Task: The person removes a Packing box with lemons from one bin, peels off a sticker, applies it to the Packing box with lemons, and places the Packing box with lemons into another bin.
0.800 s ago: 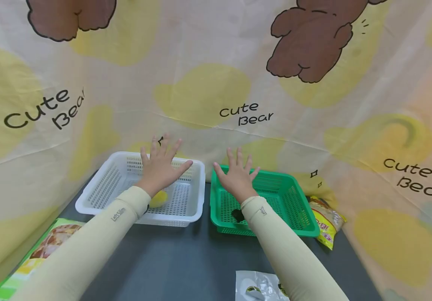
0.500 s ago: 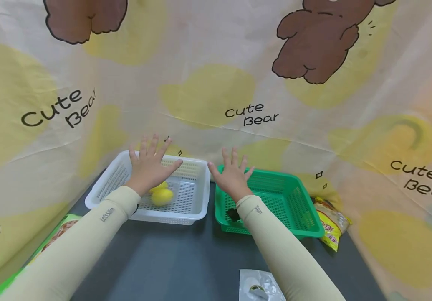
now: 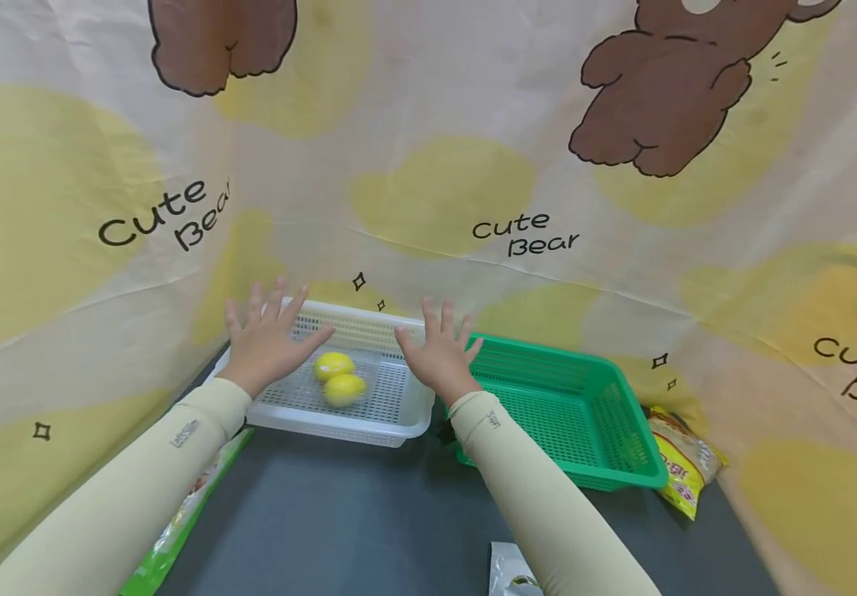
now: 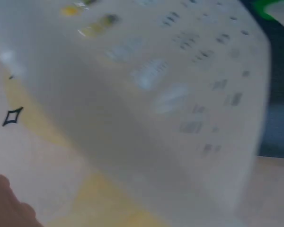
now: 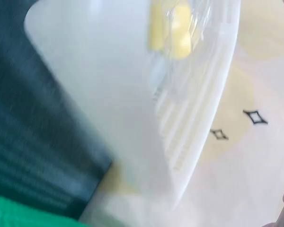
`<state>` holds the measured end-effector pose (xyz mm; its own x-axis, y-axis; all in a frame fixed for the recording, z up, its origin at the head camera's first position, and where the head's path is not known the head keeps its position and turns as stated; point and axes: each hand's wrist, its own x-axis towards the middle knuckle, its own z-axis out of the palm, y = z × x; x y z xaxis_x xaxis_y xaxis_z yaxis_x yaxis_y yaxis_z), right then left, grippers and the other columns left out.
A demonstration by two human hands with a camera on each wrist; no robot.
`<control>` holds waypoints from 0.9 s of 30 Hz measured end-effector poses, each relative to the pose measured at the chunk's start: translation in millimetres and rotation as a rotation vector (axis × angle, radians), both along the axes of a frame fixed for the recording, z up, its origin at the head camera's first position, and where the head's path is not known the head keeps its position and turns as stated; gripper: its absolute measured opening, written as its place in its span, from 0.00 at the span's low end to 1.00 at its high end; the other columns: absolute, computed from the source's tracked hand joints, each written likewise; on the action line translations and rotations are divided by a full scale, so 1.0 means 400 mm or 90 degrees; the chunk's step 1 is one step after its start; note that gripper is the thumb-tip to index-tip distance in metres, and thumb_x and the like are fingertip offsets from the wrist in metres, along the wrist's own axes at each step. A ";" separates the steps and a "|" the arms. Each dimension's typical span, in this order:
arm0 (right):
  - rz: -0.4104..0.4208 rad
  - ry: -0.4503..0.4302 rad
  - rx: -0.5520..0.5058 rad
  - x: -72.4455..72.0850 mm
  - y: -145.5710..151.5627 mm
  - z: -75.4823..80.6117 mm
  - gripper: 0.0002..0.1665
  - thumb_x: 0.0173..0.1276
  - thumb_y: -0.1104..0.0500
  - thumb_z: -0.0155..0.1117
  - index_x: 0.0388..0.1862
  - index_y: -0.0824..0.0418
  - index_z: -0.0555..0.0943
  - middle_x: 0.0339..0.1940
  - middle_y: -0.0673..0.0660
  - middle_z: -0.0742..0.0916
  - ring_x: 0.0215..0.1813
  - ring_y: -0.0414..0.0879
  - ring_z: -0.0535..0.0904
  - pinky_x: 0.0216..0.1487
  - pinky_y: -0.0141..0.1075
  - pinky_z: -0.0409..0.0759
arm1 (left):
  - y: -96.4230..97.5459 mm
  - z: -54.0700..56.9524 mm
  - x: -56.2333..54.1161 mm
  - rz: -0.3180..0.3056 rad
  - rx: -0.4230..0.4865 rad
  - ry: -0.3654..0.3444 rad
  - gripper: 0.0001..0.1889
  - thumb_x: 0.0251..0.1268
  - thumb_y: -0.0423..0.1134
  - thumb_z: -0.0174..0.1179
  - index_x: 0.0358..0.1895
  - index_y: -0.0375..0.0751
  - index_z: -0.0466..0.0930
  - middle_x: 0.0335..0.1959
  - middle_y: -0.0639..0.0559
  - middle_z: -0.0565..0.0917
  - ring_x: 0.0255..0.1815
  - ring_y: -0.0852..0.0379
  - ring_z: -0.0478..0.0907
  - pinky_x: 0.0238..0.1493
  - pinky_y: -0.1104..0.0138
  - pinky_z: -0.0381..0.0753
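My left hand (image 3: pixel 267 343), fingers spread, hangs over the left end of a white slotted plastic basket (image 3: pixel 339 426) and holds nothing. Two yellow lemons (image 3: pixel 342 389) lie together inside that basket; clear wrap shows round the yellow shapes (image 5: pixel 181 33) in the right wrist view. With its fingers also straight and apart, my right hand (image 3: pixel 439 360) is over the basket's right end, beside a green slotted basket (image 3: pixel 570 476). A small dark thing (image 3: pixel 445 430) at the green basket's left corner is mostly hidden by my right sleeve.
A yellow snack bag (image 3: pixel 685 463) leans beside the green basket on the dark table (image 3: pixel 339 513). Near the front lies a silvery packet (image 3: pixel 506 567). My left sleeve partly covers a green packet (image 3: pixel 167 550). A printed bear cloth (image 3: pixel 428 190) hangs behind.
Both spread hands have shifted left relative to the baskets, and the view has turned left. Both lemons now show uncovered, while the dark thing has become mostly hidden behind my right sleeve.
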<state>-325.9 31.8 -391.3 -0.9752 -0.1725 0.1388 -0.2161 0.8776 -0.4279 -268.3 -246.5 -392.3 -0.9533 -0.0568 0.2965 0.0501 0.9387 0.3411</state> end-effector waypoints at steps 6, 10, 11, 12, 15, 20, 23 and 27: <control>0.023 -0.025 -0.023 0.022 -0.054 -0.007 0.51 0.77 0.21 0.40 0.90 0.36 0.41 0.90 0.53 0.40 0.86 0.69 0.28 0.76 0.75 0.31 | -0.043 -0.031 0.023 0.012 -0.003 -0.055 0.55 0.69 0.83 0.39 0.88 0.50 0.47 0.88 0.41 0.31 0.84 0.29 0.21 0.68 0.33 0.07; 0.039 -0.039 -0.050 0.031 -0.092 -0.025 0.51 0.77 0.22 0.41 0.90 0.38 0.42 0.90 0.53 0.41 0.86 0.69 0.29 0.75 0.76 0.31 | -0.063 -0.041 0.039 0.011 -0.011 -0.083 0.55 0.70 0.82 0.40 0.88 0.46 0.49 0.88 0.37 0.33 0.84 0.26 0.24 0.70 0.29 0.12; 0.043 -0.047 -0.060 0.034 -0.103 -0.029 0.51 0.77 0.22 0.42 0.90 0.38 0.43 0.90 0.53 0.42 0.86 0.69 0.29 0.75 0.76 0.31 | -0.068 -0.045 0.043 0.012 -0.011 -0.089 0.55 0.70 0.81 0.41 0.88 0.46 0.49 0.88 0.36 0.34 0.84 0.27 0.25 0.70 0.29 0.13; 0.045 -0.053 -0.065 0.038 -0.113 -0.033 0.51 0.77 0.22 0.42 0.90 0.38 0.43 0.90 0.52 0.42 0.86 0.69 0.30 0.75 0.76 0.32 | -0.073 -0.049 0.047 0.012 -0.009 -0.093 0.55 0.70 0.81 0.42 0.87 0.46 0.50 0.88 0.36 0.35 0.84 0.26 0.25 0.70 0.28 0.14; 0.049 -0.082 -0.078 0.050 -0.144 -0.043 0.51 0.77 0.22 0.42 0.90 0.37 0.43 0.90 0.52 0.40 0.86 0.69 0.30 0.76 0.75 0.33 | -0.090 -0.066 0.055 0.012 -0.003 -0.115 0.55 0.71 0.81 0.42 0.87 0.45 0.50 0.87 0.33 0.35 0.84 0.25 0.26 0.69 0.27 0.13; 0.043 -0.136 -0.142 0.077 -0.185 -0.058 0.51 0.77 0.22 0.42 0.90 0.36 0.42 0.90 0.54 0.37 0.86 0.68 0.30 0.79 0.71 0.38 | -0.106 -0.096 0.062 0.018 0.000 -0.134 0.55 0.70 0.82 0.37 0.87 0.44 0.48 0.87 0.32 0.35 0.83 0.24 0.26 0.68 0.26 0.13; 0.036 -0.156 -0.182 0.084 -0.201 -0.072 0.50 0.78 0.22 0.42 0.90 0.37 0.43 0.89 0.58 0.37 0.86 0.68 0.30 0.79 0.71 0.42 | -0.108 -0.107 0.059 0.022 0.000 -0.131 0.55 0.70 0.82 0.36 0.88 0.45 0.48 0.87 0.33 0.35 0.83 0.24 0.26 0.69 0.25 0.17; 0.018 -0.188 -0.202 0.072 -0.211 -0.100 0.50 0.78 0.23 0.43 0.90 0.37 0.43 0.89 0.61 0.35 0.86 0.69 0.32 0.77 0.74 0.49 | -0.104 -0.110 0.050 0.031 -0.005 -0.138 0.56 0.69 0.84 0.35 0.88 0.45 0.47 0.86 0.32 0.33 0.84 0.25 0.28 0.71 0.24 0.22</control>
